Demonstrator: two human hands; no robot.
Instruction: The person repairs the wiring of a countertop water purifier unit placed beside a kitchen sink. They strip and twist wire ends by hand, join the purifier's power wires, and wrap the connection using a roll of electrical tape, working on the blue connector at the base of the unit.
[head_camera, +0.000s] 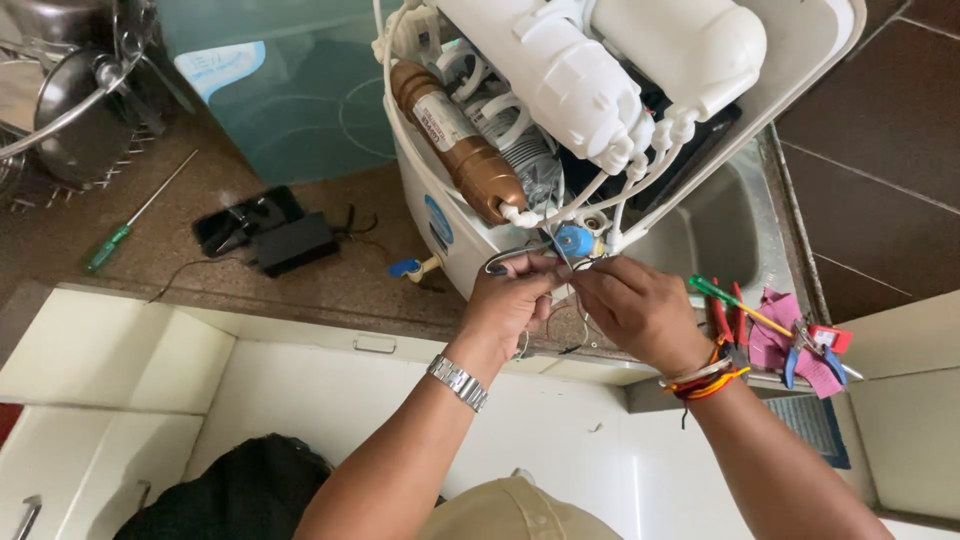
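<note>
Wiring faults are judged the chief risk here. Thin dark wires (572, 268) are pinched between the fingertips of the left hand (510, 300) and the right hand (635, 305), both closed on them, directly below the round blue plastic valve cap (573, 240) at the lower edge of the opened white plastic water purifier housing (440, 215). The housing is stood at the 12 o'clock position from the hands, partly over the stainless steel sink basin (715, 225).

If the wires are pulled too hard, a strand could be broken or drawn from its connector. The white flexible tubes (640, 185) run close above the fingers; one could be snagged and unseated, and a leak would be the likely result. Whether the unit is powered cannot be told.

The tools at the 3 o'clock position rest near the counter edge and could be knocked off by the right forearm.

Counts:
- White cylindrical filter cartridges (570, 75): two.
- Copper-coloured cylindrical cartridge (460, 140): one.
- Green-handled screwdriver on the brown stone counter (110, 245), at 9 o'clock: one.
- Green-handled screwdriver with yellow shaft (735, 300), at 3 o'clock: one.
- Blue-handled pliers (810, 355): one pair.
- Pink cloth (775, 335): one.
- Black rectangular power adapter (292, 243): one.
- Small blue tap (405, 267) on the housing front: one.
- Steel-link wristwatch (458, 382), on the left wrist: one.
</note>
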